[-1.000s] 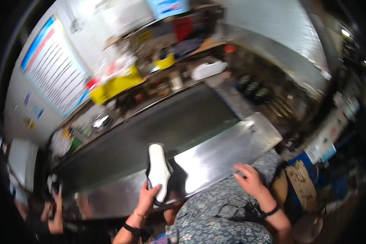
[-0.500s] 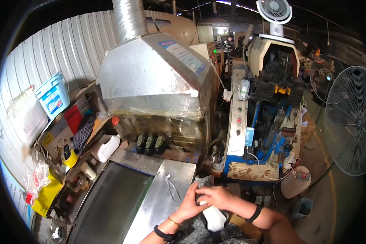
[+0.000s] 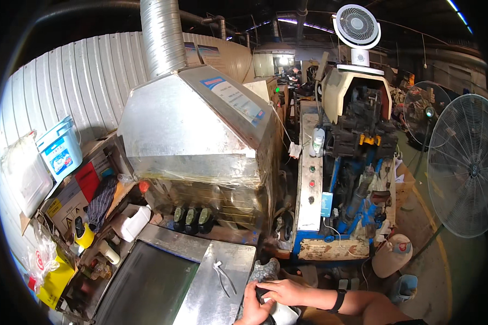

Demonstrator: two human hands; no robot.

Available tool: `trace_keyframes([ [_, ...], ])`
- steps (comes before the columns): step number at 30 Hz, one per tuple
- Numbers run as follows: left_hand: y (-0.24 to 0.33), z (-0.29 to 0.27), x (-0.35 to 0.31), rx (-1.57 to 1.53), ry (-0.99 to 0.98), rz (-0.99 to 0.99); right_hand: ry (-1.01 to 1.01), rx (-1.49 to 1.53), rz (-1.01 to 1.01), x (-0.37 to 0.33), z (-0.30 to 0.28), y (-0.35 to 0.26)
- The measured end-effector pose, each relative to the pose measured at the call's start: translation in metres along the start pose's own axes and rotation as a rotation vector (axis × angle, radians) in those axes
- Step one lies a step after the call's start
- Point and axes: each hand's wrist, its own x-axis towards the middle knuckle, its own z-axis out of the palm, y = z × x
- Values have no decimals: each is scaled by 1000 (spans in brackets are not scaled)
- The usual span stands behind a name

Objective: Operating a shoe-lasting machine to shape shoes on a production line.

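At the bottom centre, my left hand [image 3: 252,307] is closed against the side of a shoe-shaped piece [image 3: 266,269]. Its mottled grey end sticks out beyond my fingers, and a white part shows below them. From the right, my right hand [image 3: 288,293] reaches over the same piece, fingers closed and close to the left hand's. Both hands hide the middle of it. Left of them, a pair of pliers [image 3: 224,279] lies on a bare metal plate [image 3: 209,292], touched by neither hand.
Beside the plate runs a dark conveyor belt [image 3: 146,287], below a metal hood [image 3: 187,119]. Several dark green-topped pieces [image 3: 191,220] stand at its opening. A blue-framed machine [image 3: 358,189] is at the right, with a beige drum [image 3: 393,254] and a large fan [image 3: 466,165].
The view has tilted up, so the scene sits lower and my left forearm is mostly out of the picture. Both hands remain on the piece, fingers slightly shifted.
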Motion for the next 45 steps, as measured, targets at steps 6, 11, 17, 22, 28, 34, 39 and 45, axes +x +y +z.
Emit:
trace_keyframes([
  [6, -21, -9, 6, 26, -153, -24, 187, -122, -78, -6, 4, 16],
  [11, -40, -21, 25, 177, -154, -93, 309, -25, 404, -63, 42, 27],
  [17, -42, -36, 45, -584, -328, -547, 315, 155, 276, -77, 20, 37],
  [22, -47, -42, 16, -689, -322, -743, 151, 876, 968, -48, 28, 31],
  [28, -62, -30, 7, -665, -217, -702, -88, -394, 489, -30, 45, 24],
  [34, -60, -32, 26, -582, -382, -742, -92, -582, 392, -19, 25, 25],
  [39, -60, -36, 24, -611, -427, -706, 149, -318, 187, -61, 8, 19],
  [45, -68, -34, 26, -513, -447, -630, 51, -436, 360, -91, 45, 26],
])
